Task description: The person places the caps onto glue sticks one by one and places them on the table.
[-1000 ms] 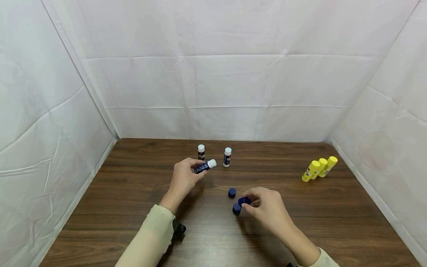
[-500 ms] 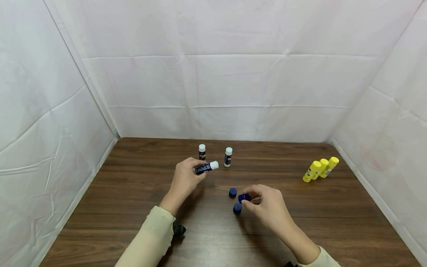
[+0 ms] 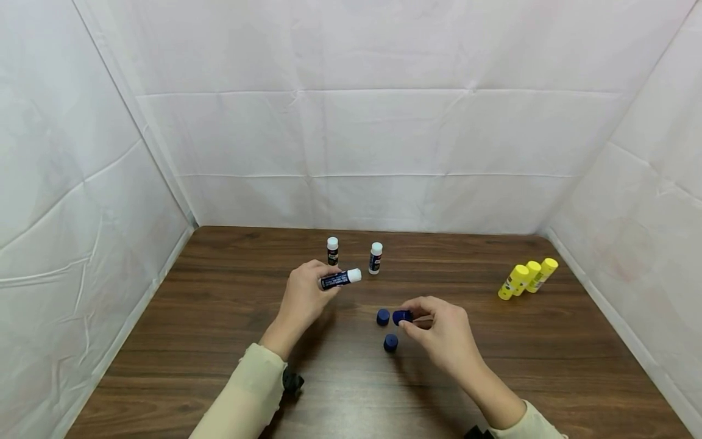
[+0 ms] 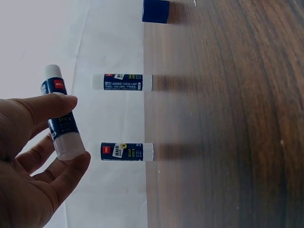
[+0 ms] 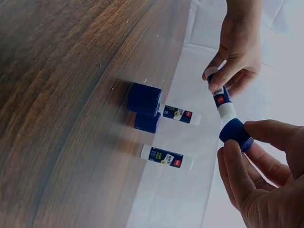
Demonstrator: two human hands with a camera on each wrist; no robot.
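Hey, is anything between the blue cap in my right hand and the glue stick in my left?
Nothing visible stands between the blue cap in your right hand and the glue stick in your left hand; another cap sits off that line.

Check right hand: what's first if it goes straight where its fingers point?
Likely the far standing cap, just left of the held cap in the head view. Depth unclear: the right hand looks raised and may pass over.

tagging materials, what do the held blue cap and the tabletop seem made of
Held blue cap: probably plastic, smooth with low sheen; even colour and crisp edges suggest it.
Tabletop: wood or wood-look laminate, satin finish; streaky grain and soft reflections leave it open.
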